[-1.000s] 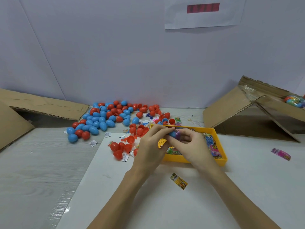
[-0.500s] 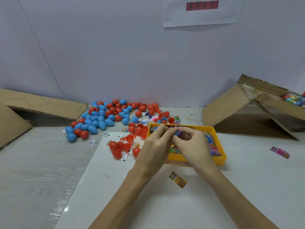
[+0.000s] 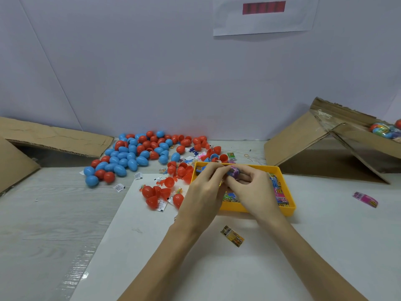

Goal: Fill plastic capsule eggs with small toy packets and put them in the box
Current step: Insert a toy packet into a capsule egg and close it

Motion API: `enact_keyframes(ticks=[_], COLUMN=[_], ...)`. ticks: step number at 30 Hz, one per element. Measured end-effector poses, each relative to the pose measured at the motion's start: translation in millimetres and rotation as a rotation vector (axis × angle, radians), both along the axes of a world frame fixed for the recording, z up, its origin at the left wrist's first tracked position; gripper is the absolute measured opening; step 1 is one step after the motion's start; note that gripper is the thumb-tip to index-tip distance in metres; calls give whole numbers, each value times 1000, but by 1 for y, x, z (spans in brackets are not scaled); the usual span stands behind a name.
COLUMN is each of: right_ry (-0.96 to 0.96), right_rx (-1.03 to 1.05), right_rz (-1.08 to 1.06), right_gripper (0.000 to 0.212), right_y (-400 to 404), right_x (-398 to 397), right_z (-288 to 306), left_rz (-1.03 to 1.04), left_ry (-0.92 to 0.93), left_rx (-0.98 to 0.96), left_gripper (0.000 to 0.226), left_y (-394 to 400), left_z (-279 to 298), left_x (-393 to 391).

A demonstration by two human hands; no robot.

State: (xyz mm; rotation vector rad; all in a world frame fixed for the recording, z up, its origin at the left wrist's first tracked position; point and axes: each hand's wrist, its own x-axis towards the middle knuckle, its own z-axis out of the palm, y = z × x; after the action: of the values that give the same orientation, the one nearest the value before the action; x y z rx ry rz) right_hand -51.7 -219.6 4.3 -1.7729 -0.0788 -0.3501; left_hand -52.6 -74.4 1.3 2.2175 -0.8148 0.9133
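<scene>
Hands (image 3: 230,187) pinch small purple capsule (image 3: 234,171), axis unclear.

Tray (image 3: 288,210) sits centre on the paper sheet (image 3: 217,268), packets inside. Both hands meet above it: left hand (image 3: 204,192), right hand (image 3: 253,187), a small capsule (image 3: 234,171) between the fingertips. Egg pile (image 3: 138,153) lies left and behind, near the wall. Loose packet (image 3: 232,236) lies in front of the tray. Open cardboard box (image 3: 347,135) stands far right, filled eggs (image 3: 385,129) in it. Another packet (image 3: 366,199) lies right of the tray.
</scene>
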Motion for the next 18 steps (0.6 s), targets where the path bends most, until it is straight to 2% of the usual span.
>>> enact_keyframes(ticks=[6,11,18], right_ry=[9,26,31], right_rx=[8,42,23], right_rz=[21,39,4], right_gripper=[25,26,32], right_y=[4,8,8], right_x=[-2,-3,-4], right_z=[-2,-3,-7], left_rz=[-21,0,20], left_ry=[60,34,54], left_rx=[-27,-60,-86], left_gripper=[46,41,46], left_y=[3,3,-3], left_z=[3,0,-3], left_x=[-3,0,-3])
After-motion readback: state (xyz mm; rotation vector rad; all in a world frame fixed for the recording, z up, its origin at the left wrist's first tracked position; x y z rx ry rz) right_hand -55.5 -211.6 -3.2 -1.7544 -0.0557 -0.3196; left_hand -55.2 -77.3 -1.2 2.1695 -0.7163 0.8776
